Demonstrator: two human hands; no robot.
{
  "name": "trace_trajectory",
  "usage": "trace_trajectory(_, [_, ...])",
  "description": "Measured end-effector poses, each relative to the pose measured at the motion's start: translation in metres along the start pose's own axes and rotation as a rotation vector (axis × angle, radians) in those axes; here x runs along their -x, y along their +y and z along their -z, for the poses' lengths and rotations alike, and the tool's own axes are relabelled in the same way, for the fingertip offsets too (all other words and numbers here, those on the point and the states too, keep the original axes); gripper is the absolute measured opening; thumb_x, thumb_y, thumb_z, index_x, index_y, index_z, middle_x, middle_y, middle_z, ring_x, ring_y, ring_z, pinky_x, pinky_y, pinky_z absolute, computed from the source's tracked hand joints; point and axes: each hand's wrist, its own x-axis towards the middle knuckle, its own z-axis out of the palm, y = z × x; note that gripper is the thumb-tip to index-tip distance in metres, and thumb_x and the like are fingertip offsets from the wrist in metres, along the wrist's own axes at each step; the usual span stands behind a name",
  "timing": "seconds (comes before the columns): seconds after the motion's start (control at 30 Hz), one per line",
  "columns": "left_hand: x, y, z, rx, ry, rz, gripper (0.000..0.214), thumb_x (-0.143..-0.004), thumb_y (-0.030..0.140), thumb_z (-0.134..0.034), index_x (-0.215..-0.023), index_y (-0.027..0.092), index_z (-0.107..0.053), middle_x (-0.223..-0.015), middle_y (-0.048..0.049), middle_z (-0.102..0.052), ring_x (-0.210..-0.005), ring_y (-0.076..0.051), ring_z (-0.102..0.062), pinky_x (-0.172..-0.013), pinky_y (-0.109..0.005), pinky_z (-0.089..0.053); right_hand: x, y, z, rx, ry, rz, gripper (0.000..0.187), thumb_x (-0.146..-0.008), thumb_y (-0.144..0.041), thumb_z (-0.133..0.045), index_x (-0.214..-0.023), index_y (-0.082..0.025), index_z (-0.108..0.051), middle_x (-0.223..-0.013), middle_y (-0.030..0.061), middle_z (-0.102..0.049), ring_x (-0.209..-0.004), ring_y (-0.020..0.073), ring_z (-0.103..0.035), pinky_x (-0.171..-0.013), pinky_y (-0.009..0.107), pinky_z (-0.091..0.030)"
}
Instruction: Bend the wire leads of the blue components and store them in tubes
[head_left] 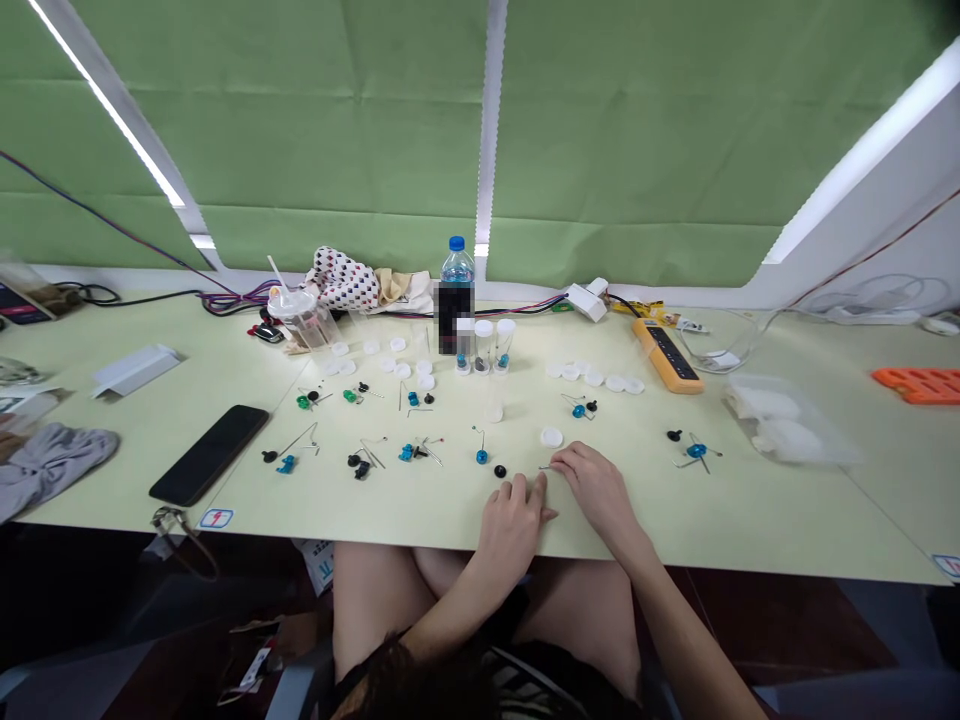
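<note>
My left hand [511,520] rests on the pale green table [450,510] near its front edge, fingers curled and touching the surface. My right hand [596,485] lies just to its right, fingertips pinched on a thin metal pin [546,467]. A small black cap [499,471] and a blue-headed pin [481,456] sit just beyond my left hand. A white round lid [551,436] lies just ahead of my right hand. Three small clear vials [484,347] stand upright further back.
Several blue, green and black pins lie scattered across the table, with white lids [596,377] in rows. A black phone [209,454] lies at the left, a water bottle [456,295] at the back, a yellow power strip [667,355] and plastic bag [784,420] at the right.
</note>
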Motion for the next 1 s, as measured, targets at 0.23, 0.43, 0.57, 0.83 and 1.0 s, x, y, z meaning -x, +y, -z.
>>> trace_trajectory(0.23, [0.001,0.0,0.002,0.006,-0.006,0.003,0.047,-0.088,0.039,-0.047,-0.13,0.021,-0.04,-0.093,-0.0061,-0.046,-0.078,-0.017,-0.049,-0.064,-0.028,-0.043,-0.004,-0.007,0.002,0.039,0.014,0.026,0.027,-0.093,-0.028,-0.039,-0.08,-0.021,-0.062,-0.083,0.0032,-0.062,-0.078,0.0159,-0.058,-0.064,0.026,-0.04])
trace_trajectory(0.43, [0.003,-0.001,0.004,0.031,0.002,-0.006,0.044,-0.09,0.037,-0.043,-0.129,0.016,-0.041,-0.094,-0.0076,-0.048,-0.08,-0.018,-0.051,-0.066,-0.029,-0.043,-0.004,-0.01,0.011,0.102,-0.034,0.073,0.022,-0.094,-0.025,-0.038,-0.087,-0.02,-0.058,-0.086,0.0032,-0.059,-0.07,0.0141,-0.058,-0.06,0.026,-0.039])
trace_trajectory(0.57, [0.004,-0.002,0.004,0.05,0.01,-0.004,0.043,-0.091,0.035,-0.043,-0.129,0.016,-0.04,-0.096,-0.0083,-0.048,-0.082,-0.019,-0.051,-0.068,-0.03,-0.044,-0.006,-0.013,0.019,0.236,-0.081,0.181,0.019,-0.094,-0.019,-0.039,-0.083,-0.018,-0.055,-0.085,0.0045,-0.057,-0.07,0.0149,-0.056,-0.058,0.026,-0.036])
trace_trajectory(0.83, [0.005,-0.002,0.005,0.053,0.002,0.003,0.044,-0.091,0.035,-0.042,-0.129,0.015,-0.039,-0.096,-0.0079,-0.048,-0.083,-0.019,-0.051,-0.069,-0.03,-0.045,-0.009,-0.025,0.031,0.398,-0.159,0.293,0.021,-0.085,0.0,-0.043,-0.077,-0.018,-0.052,-0.084,0.004,-0.055,-0.074,0.0154,-0.055,-0.055,0.025,-0.033])
trace_trajectory(1.0, [0.005,-0.002,0.004,0.055,-0.003,0.0,0.044,-0.091,0.036,-0.042,-0.13,0.015,-0.039,-0.096,-0.0079,-0.048,-0.084,-0.018,-0.05,-0.069,-0.03,-0.045,-0.01,-0.027,0.031,0.413,-0.155,0.285,0.022,-0.083,0.001,-0.043,-0.076,-0.018,-0.052,-0.084,0.0043,-0.055,-0.075,0.0161,-0.055,-0.054,0.025,-0.032])
